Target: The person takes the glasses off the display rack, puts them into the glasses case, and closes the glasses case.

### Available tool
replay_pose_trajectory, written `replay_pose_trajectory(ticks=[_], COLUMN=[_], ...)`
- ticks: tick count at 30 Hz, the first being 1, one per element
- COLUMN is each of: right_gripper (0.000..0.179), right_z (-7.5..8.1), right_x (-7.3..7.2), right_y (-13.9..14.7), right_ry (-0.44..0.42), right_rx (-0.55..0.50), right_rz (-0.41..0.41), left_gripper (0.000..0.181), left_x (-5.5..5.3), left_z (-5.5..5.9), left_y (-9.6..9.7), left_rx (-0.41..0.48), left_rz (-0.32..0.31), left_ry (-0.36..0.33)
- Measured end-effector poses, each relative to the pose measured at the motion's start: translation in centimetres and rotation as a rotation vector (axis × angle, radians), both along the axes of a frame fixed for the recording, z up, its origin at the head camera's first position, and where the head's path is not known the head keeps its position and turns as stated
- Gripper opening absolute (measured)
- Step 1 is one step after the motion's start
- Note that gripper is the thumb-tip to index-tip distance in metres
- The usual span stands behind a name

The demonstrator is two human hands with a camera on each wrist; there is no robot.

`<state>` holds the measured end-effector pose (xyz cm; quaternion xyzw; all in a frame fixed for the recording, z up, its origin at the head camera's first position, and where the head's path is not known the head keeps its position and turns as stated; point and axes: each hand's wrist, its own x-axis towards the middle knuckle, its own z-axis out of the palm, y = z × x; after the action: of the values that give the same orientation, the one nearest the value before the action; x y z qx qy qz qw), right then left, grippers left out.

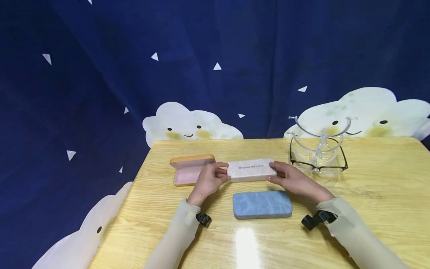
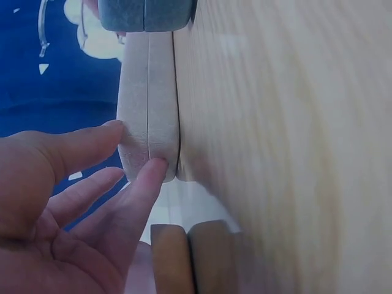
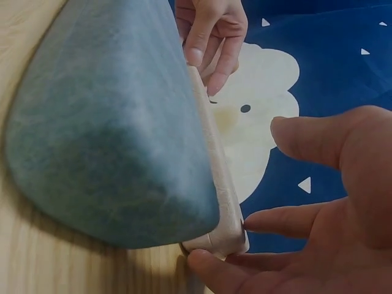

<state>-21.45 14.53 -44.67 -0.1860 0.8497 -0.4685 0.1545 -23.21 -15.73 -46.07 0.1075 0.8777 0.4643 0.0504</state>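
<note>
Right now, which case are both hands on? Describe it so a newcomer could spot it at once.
On the wooden table, look to the middle, just beyond the blue case. There the left hand and right hand pinch the two ends of the white case. It is closed, pale, and printed with small lettering on its lid, unlike the open orange case beside it.

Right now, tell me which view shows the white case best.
The head view: the whole white case lies closed on the table, printed lid up, left hand and right hand at its ends. The left wrist view shows only one end and its seam; the right wrist view shows just an edge behind the blue case.
</note>
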Motion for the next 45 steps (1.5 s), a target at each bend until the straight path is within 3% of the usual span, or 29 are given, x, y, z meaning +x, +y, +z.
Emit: replay_pose_trajectory(ticks=[4,7,13,18,25,32,38,41,45], right_gripper=[0.073,0.074,0.06,0.045,0.034,0.031,0.035,0.033,0.032], right_z=[0.2,0.6,1.4,1.8,2.3,2.7,2.7,2.7,2.1], right_x=[0.6,1.4,2.9,3.9,4.9,4.7,4.2,3.9,3.7], right_y=[0.3,0.7,1.8,3.5,7.7,13.1,15.8,16.7,17.5], right_ry=[-0.03,-0.021,0.114,0.188,0.233,0.284,0.28,0.28,0.264], right_rx=[-0.001,0.024,0.061,0.047,0.078,0.072,0.077,0.075,0.047], right_rz=[0.017,0.015,-0.034,-0.102,-0.274,-0.444,-0.552,-0.591,-0.594], left_gripper=[0.04,0.041,0.036,0.033,0.033,0.03,0.03,0.033,0.039], left_x=[0.2,0.5,0.9,1.0,0.4,-0.2,-1.1,-1.5,-1.7], left_z=[0.4,1.0,2.0,2.8,4.3,5.6,6.1,6.3,6.1], left_y=[-0.2,-0.3,0.7,2.8,6.0,9.5,11.9,13.0,14.6], left_rx=[-0.023,-0.048,-0.008,0.038,0.055,0.105,0.151,0.182,0.149], left_rz=[0.009,0.036,0.067,0.037,-0.02,-0.057,-0.12,-0.116,-0.095], left_ry=[0.004,0.049,0.115,0.124,0.143,0.16,0.149,0.129,0.077])
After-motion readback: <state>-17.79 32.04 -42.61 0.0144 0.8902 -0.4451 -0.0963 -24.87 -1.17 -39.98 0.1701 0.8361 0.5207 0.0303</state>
